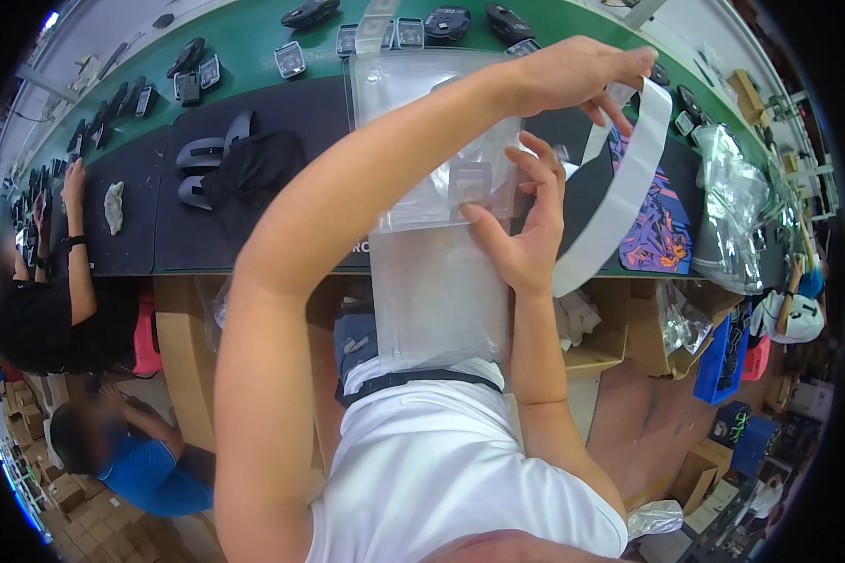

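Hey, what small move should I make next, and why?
Probably press the small clear square flat with your right hand: its thumb tip rests at the square's lower edge, over the clear plastic bag, while your left hand holds the white strip off to the right.

bright, even light puts glare on the clear plastic bags (424,204), with fisheye bending toward black edges.
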`<move>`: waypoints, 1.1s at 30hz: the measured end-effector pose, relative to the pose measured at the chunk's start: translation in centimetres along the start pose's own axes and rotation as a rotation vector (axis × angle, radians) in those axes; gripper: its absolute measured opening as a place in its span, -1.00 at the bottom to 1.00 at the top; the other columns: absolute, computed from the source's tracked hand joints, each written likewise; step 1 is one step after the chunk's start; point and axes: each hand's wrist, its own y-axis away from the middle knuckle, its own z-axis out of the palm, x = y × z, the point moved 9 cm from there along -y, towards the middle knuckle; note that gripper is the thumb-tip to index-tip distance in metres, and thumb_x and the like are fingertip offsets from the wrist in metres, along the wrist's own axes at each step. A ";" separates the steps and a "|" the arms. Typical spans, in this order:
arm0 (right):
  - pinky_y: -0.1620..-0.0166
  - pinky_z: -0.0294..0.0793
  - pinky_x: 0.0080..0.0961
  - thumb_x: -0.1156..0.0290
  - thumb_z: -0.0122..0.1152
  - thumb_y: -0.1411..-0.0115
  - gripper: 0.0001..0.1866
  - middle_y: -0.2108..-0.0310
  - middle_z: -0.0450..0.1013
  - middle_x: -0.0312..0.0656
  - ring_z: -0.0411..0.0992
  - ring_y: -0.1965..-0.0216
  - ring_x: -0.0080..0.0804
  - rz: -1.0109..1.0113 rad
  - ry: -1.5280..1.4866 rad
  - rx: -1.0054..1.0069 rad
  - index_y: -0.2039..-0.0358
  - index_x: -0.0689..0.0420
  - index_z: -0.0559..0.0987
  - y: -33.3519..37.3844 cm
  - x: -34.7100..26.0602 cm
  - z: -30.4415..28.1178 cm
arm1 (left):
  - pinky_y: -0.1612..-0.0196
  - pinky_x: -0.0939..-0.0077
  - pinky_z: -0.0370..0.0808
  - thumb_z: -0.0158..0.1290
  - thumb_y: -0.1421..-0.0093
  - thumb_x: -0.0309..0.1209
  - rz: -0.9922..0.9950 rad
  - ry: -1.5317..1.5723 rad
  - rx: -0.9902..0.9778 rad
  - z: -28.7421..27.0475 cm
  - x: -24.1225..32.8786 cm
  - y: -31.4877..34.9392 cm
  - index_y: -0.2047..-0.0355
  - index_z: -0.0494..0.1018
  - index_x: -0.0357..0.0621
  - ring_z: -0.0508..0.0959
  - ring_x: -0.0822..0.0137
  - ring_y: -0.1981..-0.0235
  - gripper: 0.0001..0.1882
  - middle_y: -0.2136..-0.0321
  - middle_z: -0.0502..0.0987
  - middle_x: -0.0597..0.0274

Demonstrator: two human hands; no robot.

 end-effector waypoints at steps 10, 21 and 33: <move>-0.09 0.28 -0.35 0.24 0.56 0.09 -0.07 -0.15 0.29 -0.11 0.25 -0.15 -0.28 0.086 0.095 0.106 -0.26 0.17 0.27 0.1 0.7 -0.1 | 0.04 0.29 0.52 -0.15 -0.30 0.25 0.050 -0.092 -0.068 -1.3 4.7 1.2 -0.19 0.30 -0.40 0.65 0.06 0.15 -0.14 -0.13 0.42 -0.24; -0.30 0.14 -0.31 0.41 0.43 -0.08 -0.20 -0.21 0.28 -0.05 0.22 -0.25 -0.25 0.461 -0.435 -0.158 -0.27 0.31 0.23 0.8 4.7 4.1 | 0.10 0.15 0.54 -0.04 -0.20 0.28 0.358 -0.973 -0.365 11.4 6.1 4.1 0.04 0.47 -0.28 0.61 -0.06 0.15 -0.22 0.24 0.61 -0.08; -0.30 0.18 -0.29 0.19 0.40 -0.14 -0.03 -0.28 0.22 0.15 0.25 -0.30 -0.11 0.298 -0.315 -0.147 -0.38 0.32 0.05 0.5 4.3 3.6 | 0.22 0.46 0.57 0.15 -0.20 -0.19 0.064 -0.369 0.041 -0.8 -1.6 -2.4 0.24 0.65 -0.20 0.68 0.30 0.34 -0.68 0.38 0.67 0.09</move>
